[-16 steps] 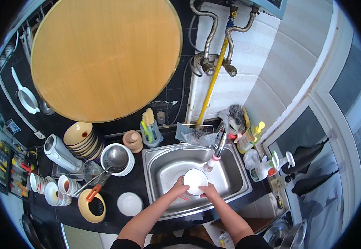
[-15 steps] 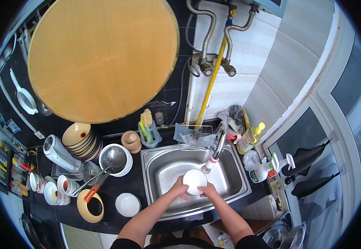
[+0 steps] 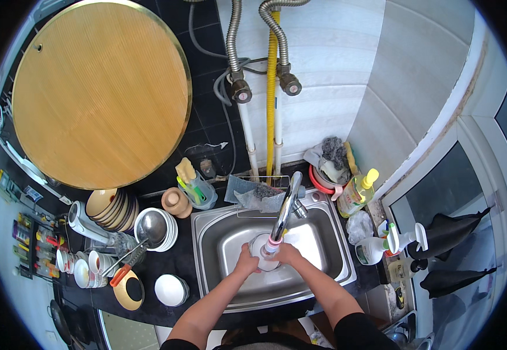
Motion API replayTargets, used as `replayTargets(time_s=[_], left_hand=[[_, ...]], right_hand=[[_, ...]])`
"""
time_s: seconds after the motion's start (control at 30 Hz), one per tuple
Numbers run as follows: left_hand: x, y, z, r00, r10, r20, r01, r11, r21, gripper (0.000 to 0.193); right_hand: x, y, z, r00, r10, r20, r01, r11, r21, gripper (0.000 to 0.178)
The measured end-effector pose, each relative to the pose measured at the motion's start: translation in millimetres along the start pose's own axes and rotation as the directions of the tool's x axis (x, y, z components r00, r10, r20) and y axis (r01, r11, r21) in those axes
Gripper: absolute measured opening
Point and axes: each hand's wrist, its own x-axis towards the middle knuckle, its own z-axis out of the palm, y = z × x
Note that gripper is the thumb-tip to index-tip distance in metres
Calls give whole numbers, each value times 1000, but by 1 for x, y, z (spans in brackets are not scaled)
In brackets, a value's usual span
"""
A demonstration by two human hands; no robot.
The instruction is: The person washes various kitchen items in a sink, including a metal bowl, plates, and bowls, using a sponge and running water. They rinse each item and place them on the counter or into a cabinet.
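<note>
Holding the white bowl point(image 3: 257, 245) under the faucet point(image 3: 287, 209), your left hand point(image 3: 247, 260) curls around its nine-o'clock side, your right hand point(image 3: 287, 255) around three.

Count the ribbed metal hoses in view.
2, both before the white wall: a hose left of the yellow pipe, and another hose mostly right of it. Both run out of frame at the top.
</note>
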Motion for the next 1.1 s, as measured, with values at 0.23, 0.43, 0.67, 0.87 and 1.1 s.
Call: replayTargets(time_s=[0.23, 0.43, 0.67, 0.87, 1.1], left_hand=[[3, -7, 20, 986, 167, -27, -167, 986, -25, 62], [43, -56, 21, 728, 651, -214, -622, 759, 193, 63], [54, -63, 14, 923, 364, -126, -364, 931, 22, 51], [37, -48, 67, 989, -125, 77, 147, 842, -519, 37], [73, -65, 47, 861, 452, -233, -418, 890, 180, 31]], right_hand=[[10, 6, -4, 879, -137, -457, 75, 986, -152, 39], [22, 36, 70, 991, 129, 45, -127, 743, 657, 51], [21, 62, 45, 932, 23, -361, 128, 913, 388, 42], [-31, 7, 24, 812, 39, -582, 31, 993, 110, 38], [-53, 19, 1, 859, -50, -509, -17, 992, -127, 40]])
